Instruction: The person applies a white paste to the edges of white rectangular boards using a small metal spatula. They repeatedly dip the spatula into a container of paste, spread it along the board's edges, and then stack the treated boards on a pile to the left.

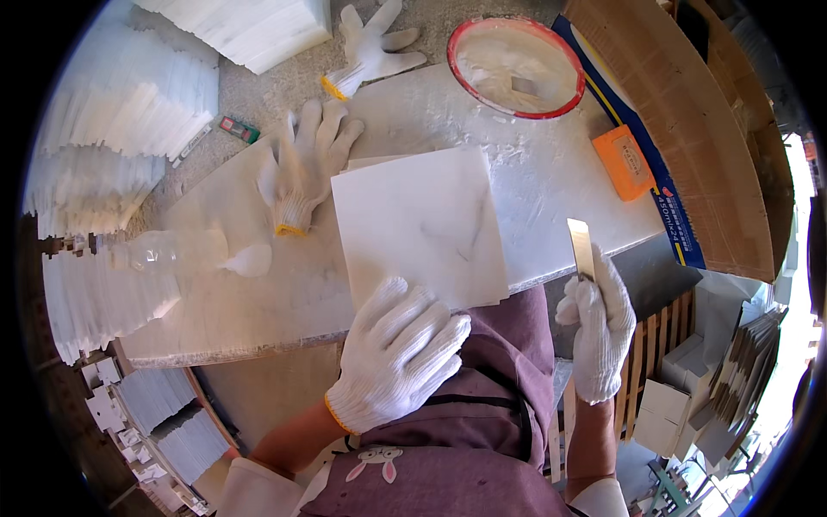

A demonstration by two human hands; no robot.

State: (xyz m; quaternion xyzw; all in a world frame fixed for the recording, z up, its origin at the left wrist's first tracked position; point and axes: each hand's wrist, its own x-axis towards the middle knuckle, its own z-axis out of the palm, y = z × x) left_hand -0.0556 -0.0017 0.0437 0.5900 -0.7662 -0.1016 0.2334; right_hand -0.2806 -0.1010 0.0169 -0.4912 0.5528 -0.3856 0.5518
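Note:
A square white tile with grey veining [419,224] lies on the worktable, with edges of another showing slightly beneath it. My left hand [401,358], in a white knit glove with a yellow cuff, rests at the tile's near edge. Its fingers are stretched out and grip nothing. Off the table's front edge, to the right of the tile, my gloved right hand [596,327] is closed around a flat metal scraper blade [581,246]. The blade points upward, and its lower end is hidden in the fingers.
On the worktable [301,302] lie a spare glove [308,164], a plastic bottle [185,252] and an orange box [622,164]. A red-rimmed basin of whitish paste [517,67] stands at the back. Another glove [372,47], stacked tiles [129,86] and a cardboard box [680,112] surround it.

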